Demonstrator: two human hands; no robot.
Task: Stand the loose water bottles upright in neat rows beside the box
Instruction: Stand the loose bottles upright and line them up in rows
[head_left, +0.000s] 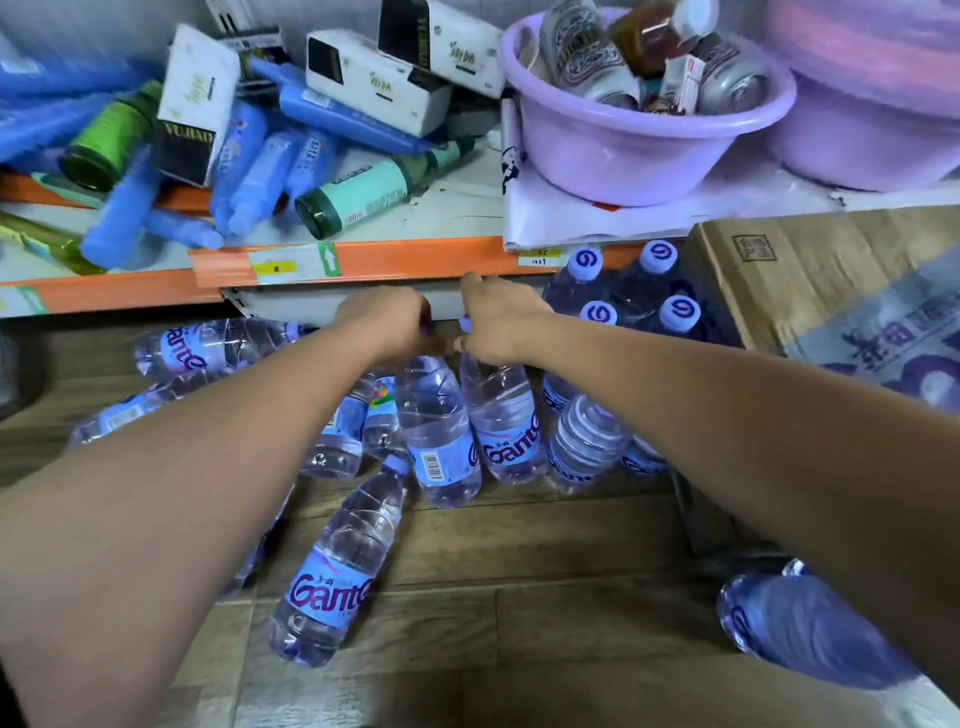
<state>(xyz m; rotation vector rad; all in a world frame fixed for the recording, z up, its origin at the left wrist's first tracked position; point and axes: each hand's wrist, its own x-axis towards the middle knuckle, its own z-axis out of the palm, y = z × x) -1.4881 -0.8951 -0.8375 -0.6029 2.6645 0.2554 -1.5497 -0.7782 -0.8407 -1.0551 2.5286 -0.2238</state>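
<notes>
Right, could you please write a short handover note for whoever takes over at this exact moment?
Left hand: grips the neck of the barcode bottle, cap up.
Right hand: grips the neck of the label bottle next to it, cap up.
Done: four upright bottles stand in two rows beside the cardboard box.
Left: set the two held bottles into line, then stand up those lying on the floor: the front bottle, the left bottles and the lower-right bottle.
</notes>
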